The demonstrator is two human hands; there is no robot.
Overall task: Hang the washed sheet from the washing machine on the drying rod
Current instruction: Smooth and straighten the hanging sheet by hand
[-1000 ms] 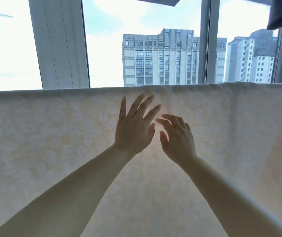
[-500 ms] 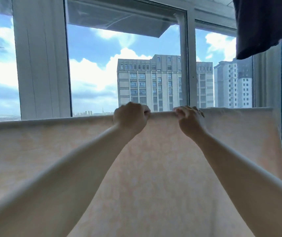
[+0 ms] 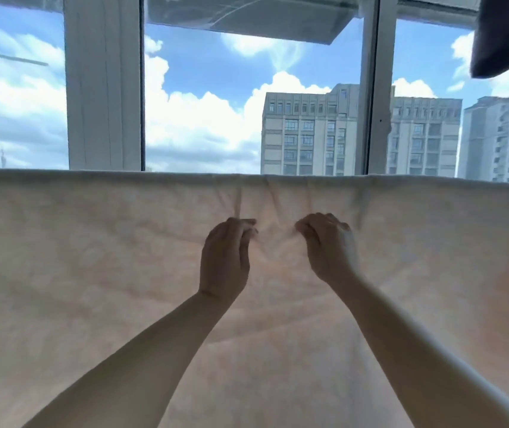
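Both hands, left hand (image 3: 226, 257) and right hand (image 3: 328, 247), pinch the sheet (image 3: 92, 257) just below its horizontal top fold, equally near, side by side.

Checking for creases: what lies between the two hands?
Head view: only puckered sheet between the left hand and right hand.

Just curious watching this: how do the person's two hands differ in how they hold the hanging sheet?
The left hand stands nearly upright, while the right hand tilts inward towards it. The left hand bunches cloth at its fingertips; the right hand's fingers curl over more. Both pinch the sheet just below its top fold, close together.
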